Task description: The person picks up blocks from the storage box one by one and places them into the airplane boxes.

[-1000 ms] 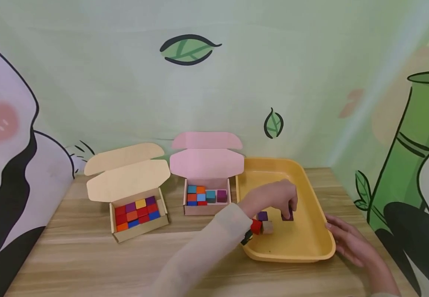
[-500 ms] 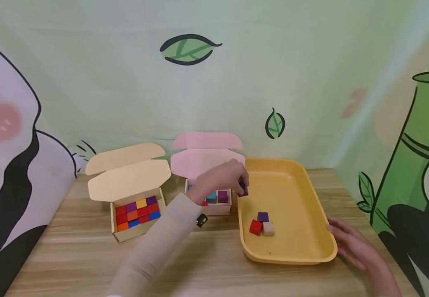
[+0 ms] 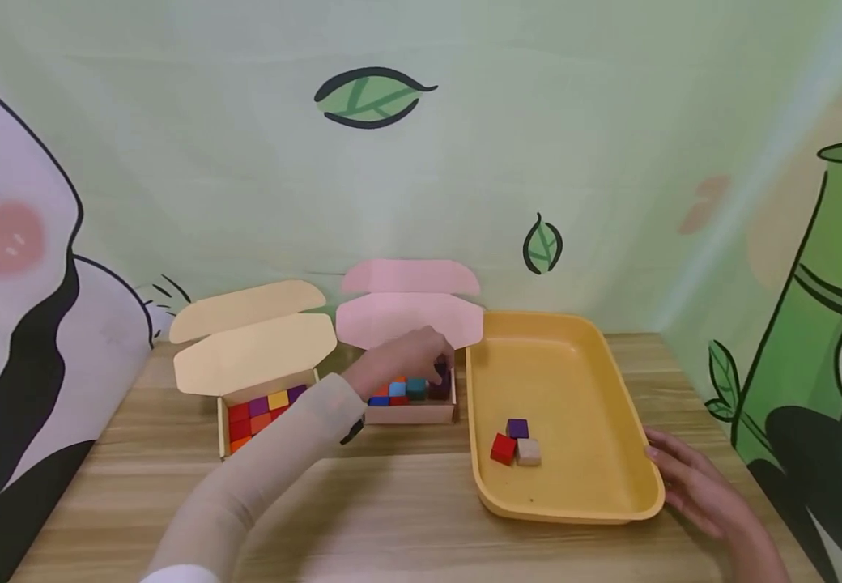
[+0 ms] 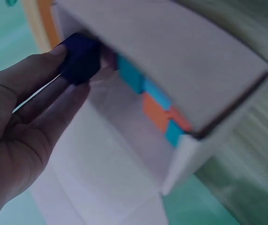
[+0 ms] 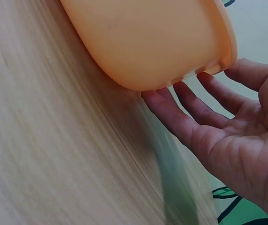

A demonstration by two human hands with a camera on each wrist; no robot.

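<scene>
My left hand (image 3: 408,356) pinches a dark purple cube (image 4: 80,58) between thumb and fingers, at the right end of the pink box (image 3: 408,415). Teal, blue, orange and red cubes sit in that box, and the left wrist view looks in at some of them, such as an orange cube (image 4: 155,112). My right hand (image 3: 698,482) is at the right side of the yellow tray (image 3: 574,389). In the right wrist view its lightly bent fingers (image 5: 171,110) touch the tray's outer edge. A red cube (image 3: 503,448), a pale wooden cube (image 3: 528,452) and a purple cube (image 3: 517,428) lie in the tray.
A tan box (image 3: 223,429) with its lid raised stands at the left, filled with coloured cubes and partly covered by my left sleeve (image 3: 261,478). The pink lid (image 3: 410,316) stands up behind its box. A printed cloth (image 3: 428,178) hangs behind the wooden table (image 3: 392,518).
My left hand has lifted a purple cube from the tray and carried it left to the pink box, lowering it at the right end. My right hand stays at the tray's side.
</scene>
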